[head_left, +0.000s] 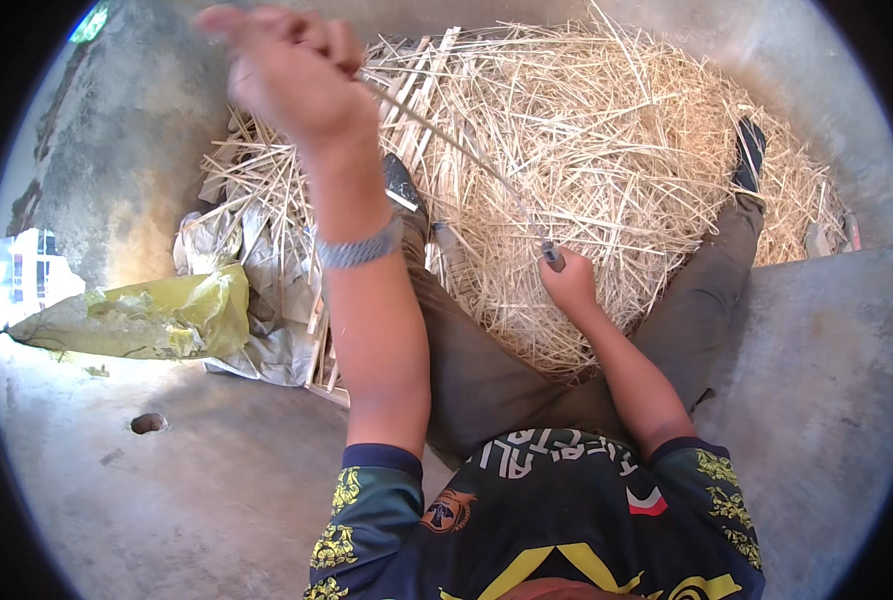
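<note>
My left hand [301, 75] is raised at the upper left, blurred by motion, its fingers curled. From beside it a long thin strip [431, 128] runs slanting down to my right hand [570, 284]. The left fist appears closed on the strip's upper end, though the blur hides the grip. Lower down, over the straw-like pile between my legs, the right hand is wrapped round a short dark handle [553, 258] with a metal collar. The strip's lower end meets this handle; whether a blade lies along it is too fine to tell.
A heap of pale thin shavings [586, 140] fills the space between my outstretched legs. Several longer flat slats [431, 75] lie at its left. Beyond are a yellow sack [156, 315], a crumpled whitish sheet [266, 350], a hole [149, 423] in the concrete floor and grey walls.
</note>
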`<action>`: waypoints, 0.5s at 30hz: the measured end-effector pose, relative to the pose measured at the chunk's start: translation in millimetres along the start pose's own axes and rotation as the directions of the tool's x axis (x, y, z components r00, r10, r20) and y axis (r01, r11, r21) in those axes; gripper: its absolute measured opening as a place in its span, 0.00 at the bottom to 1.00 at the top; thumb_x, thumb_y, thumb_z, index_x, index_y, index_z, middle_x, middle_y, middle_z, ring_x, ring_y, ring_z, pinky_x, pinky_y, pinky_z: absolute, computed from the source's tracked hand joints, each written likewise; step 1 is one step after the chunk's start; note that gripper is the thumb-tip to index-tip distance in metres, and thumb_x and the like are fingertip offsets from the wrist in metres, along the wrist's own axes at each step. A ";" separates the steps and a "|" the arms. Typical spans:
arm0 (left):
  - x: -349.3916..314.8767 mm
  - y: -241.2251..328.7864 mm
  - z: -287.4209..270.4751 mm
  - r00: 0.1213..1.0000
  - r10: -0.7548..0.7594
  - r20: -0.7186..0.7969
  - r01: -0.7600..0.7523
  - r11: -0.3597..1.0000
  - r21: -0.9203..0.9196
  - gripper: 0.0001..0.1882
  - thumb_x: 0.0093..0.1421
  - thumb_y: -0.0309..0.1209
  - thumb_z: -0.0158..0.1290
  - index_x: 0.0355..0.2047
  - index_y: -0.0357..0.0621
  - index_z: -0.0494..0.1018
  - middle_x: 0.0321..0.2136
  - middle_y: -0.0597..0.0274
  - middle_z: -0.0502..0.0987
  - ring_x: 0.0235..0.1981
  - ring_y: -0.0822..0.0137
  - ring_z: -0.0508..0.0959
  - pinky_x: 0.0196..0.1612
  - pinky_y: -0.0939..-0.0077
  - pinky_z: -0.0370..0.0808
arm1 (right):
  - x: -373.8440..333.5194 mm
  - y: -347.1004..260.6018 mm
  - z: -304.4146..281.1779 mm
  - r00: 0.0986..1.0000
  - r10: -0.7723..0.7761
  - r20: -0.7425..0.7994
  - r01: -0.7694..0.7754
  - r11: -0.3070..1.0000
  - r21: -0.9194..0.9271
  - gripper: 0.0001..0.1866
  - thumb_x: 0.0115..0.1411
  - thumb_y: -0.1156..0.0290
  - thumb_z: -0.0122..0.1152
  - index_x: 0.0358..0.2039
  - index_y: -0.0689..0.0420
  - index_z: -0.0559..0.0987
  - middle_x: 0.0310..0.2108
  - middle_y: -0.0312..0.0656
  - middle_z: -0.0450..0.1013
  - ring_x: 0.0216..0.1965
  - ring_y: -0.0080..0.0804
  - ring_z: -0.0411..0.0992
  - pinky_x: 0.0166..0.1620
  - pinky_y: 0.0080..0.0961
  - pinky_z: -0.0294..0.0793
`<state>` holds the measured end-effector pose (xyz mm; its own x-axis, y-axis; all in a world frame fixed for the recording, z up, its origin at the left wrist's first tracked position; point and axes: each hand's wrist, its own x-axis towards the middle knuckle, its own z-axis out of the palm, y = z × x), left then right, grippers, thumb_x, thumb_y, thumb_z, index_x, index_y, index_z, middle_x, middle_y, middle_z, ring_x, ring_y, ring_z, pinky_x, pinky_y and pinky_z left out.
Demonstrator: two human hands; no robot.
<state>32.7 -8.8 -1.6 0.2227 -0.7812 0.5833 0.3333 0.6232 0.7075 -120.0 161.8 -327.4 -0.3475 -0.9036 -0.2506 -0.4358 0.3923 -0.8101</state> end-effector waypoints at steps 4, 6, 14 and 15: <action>-12.3 64.0 1.0 1.000 0.004 0.029 -0.004 1.000 -0.011 0.32 0.71 0.64 0.31 0.19 0.54 0.54 0.12 0.74 0.48 0.12 0.76 0.45 0.16 0.77 0.41 | 9.9 42.6 17.7 0.965 0.261 0.017 -0.255 0.953 -0.166 0.15 0.58 0.60 0.61 0.29 0.60 0.81 0.20 0.45 0.76 0.23 0.42 0.75 0.32 0.38 0.75; -14.3 67.0 1.2 0.999 -0.013 0.033 0.014 1.000 -0.024 0.32 0.71 0.63 0.30 0.18 0.55 0.54 0.11 0.74 0.48 0.12 0.76 0.45 0.15 0.78 0.41 | 7.1 45.0 16.5 0.956 0.292 -0.031 -0.292 0.938 -0.184 0.14 0.58 0.60 0.60 0.29 0.59 0.82 0.20 0.45 0.76 0.22 0.42 0.76 0.31 0.38 0.75; 2.5 108.7 -60.3 0.992 0.008 0.129 0.017 0.982 -0.189 0.32 0.72 0.62 0.30 0.18 0.55 0.55 0.10 0.74 0.49 0.11 0.78 0.45 0.14 0.79 0.41 | -0.2 -23.0 -7.2 0.988 -0.156 0.018 0.157 0.987 -0.033 0.15 0.58 0.60 0.61 0.26 0.61 0.81 0.20 0.46 0.76 0.21 0.44 0.76 0.29 0.39 0.74; 6.9 124.0 -69.3 0.985 0.004 0.170 0.037 0.970 -0.238 0.32 0.72 0.62 0.30 0.17 0.55 0.55 0.10 0.74 0.49 0.10 0.78 0.45 0.14 0.79 0.41 | 0.1 -22.3 -6.4 0.964 -0.266 -0.026 0.264 0.963 -0.058 0.15 0.58 0.60 0.61 0.26 0.61 0.80 0.20 0.47 0.76 0.21 0.44 0.75 0.29 0.39 0.74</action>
<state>139.1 60.6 62.5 0.0649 -0.7607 0.6458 0.5500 0.5672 0.6129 -115.6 154.0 -306.0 -0.2404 -0.9706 -0.0119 -0.5600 0.1487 -0.8151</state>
